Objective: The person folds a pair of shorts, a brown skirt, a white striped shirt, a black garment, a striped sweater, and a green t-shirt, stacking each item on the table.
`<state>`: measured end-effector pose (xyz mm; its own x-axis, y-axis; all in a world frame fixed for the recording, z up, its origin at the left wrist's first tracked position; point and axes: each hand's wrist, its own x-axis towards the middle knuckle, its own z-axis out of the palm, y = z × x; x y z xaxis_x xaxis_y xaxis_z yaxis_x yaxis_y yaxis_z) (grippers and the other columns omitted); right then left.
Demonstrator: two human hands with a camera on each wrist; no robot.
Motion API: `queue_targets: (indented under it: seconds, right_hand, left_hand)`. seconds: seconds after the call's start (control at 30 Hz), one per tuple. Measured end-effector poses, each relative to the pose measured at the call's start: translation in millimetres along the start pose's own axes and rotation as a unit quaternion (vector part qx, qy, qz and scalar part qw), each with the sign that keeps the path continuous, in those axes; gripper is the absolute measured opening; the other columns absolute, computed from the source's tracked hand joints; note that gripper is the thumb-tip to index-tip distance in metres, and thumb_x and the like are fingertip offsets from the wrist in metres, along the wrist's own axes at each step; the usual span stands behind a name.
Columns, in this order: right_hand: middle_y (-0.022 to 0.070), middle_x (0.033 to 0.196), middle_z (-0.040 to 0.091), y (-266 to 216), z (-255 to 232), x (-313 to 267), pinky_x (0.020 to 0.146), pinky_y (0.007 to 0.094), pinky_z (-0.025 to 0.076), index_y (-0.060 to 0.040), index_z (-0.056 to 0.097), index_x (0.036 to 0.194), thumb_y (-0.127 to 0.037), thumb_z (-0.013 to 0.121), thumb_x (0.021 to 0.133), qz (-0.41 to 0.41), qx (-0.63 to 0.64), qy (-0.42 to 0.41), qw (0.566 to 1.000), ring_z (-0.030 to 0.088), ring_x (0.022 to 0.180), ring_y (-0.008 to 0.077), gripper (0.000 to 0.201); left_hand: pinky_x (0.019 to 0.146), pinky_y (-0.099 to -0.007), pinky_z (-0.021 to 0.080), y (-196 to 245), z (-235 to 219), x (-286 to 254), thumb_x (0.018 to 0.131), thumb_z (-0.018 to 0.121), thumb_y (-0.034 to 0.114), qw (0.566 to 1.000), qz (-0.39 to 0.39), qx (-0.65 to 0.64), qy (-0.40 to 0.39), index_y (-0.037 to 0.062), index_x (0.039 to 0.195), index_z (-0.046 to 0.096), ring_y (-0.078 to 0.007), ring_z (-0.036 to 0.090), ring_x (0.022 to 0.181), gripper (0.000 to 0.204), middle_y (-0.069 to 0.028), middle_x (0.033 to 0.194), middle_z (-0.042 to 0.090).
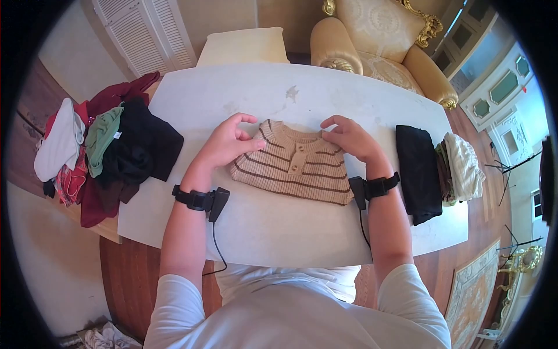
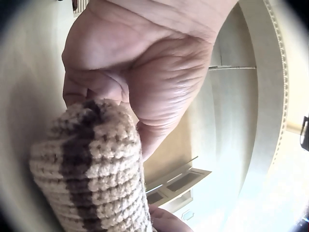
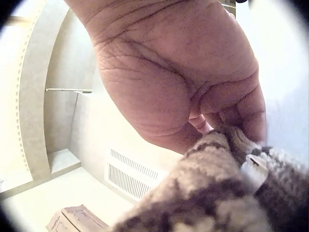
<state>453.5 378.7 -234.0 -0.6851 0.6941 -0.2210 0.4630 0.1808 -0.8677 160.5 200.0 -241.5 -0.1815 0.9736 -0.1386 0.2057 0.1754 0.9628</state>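
A beige knit sweater (image 1: 290, 161) with dark brown stripes and a buttoned neck placket lies folded into a compact shape on the white table (image 1: 279, 235). At its left shoulder, my left hand (image 1: 229, 141) holds the edge, thumb across the top. The left wrist view shows the striped knit (image 2: 91, 169) running up between thumb and fingers, whose tips are hidden. My right hand (image 1: 353, 138) pinches the opposite shoulder beside the collar. Up close in the right wrist view, fingers (image 3: 251, 113) curl at the knit, near a small white tag (image 3: 254, 171).
A loose heap of clothes (image 1: 136, 145), black, green, white and dark red, lies at the left side. On the right are folded black clothing (image 1: 417, 174) and a stack of pale clothes (image 1: 463, 168). A gold armchair (image 1: 381, 52) and a cream-covered seat (image 1: 243, 46) stand beyond the table.
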Motion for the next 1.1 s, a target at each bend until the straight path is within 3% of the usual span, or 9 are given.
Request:
queue_targets:
  seconds: [0.17,0.37,0.57,0.87,1.1]
  right_hand:
    - [0.0063,0.096,0.072,-2.3,-2.0,-0.7,0.069,0.0283,0.053,-0.0044,0.066,0.126,-0.020,0.069,0.100,-0.012,-0.029,-0.026,0.999,0.065,0.082,0.0125,0.031]
    - [0.0032,0.094,0.070,0.2,-1.2,2.6,0.073,0.0268,0.051,-0.0047,0.066,0.126,-0.018,0.067,0.101,-0.033,-0.040,-0.050,0.997,0.062,0.083,0.0103,0.029]
    - [0.0028,0.094,0.069,3.1,-1.1,4.7,0.073,0.0264,0.051,-0.0032,0.067,0.125,-0.017,0.067,0.100,-0.041,-0.029,-0.058,0.997,0.062,0.084,0.0100,0.028]
    - [0.0023,0.094,0.069,0.1,0.3,2.8,0.074,0.0261,0.050,-0.0030,0.067,0.124,-0.017,0.067,0.100,-0.032,-0.028,-0.054,0.998,0.061,0.083,0.0097,0.028]
    - [0.0020,0.094,0.069,2.8,0.1,4.5,0.074,0.0260,0.050,-0.0034,0.068,0.123,-0.017,0.067,0.100,-0.039,-0.028,-0.058,0.997,0.061,0.084,0.0094,0.027]
  left_hand:
    - [0.070,-0.0255,0.050,0.7,-3.3,1.2,0.089,0.086,0.024,0.999,-0.011,0.006,-0.039,0.0013,0.127,0.059,-0.0101,0.065,0.079,0.052,-0.0061,0.087,0.072]
    - [0.068,-0.0220,0.048,-7.5,2.8,8.3,0.095,0.081,0.025,0.998,-0.027,0.049,0.004,0.0038,0.109,0.065,-0.0050,0.063,0.076,0.030,-0.0020,0.085,0.072]
    - [0.071,-0.0212,0.048,-15.8,5.8,11.9,0.097,0.078,0.023,0.998,0.041,0.054,-0.001,0.0025,0.102,0.071,-0.0029,0.057,0.076,0.022,0.0037,0.086,0.068]
    - [0.079,-0.0243,0.052,-16.8,5.2,12.7,0.103,0.070,0.020,0.999,0.013,0.033,-0.009,-0.0012,0.112,0.072,-0.0055,0.062,0.086,0.023,0.0025,0.095,0.071]
    - [0.096,-0.0306,0.053,-22.3,8.7,13.6,0.103,0.066,0.017,0.998,0.054,0.028,-0.005,-0.0044,0.130,0.067,-0.0156,0.068,0.106,0.035,-0.0102,0.117,0.073]
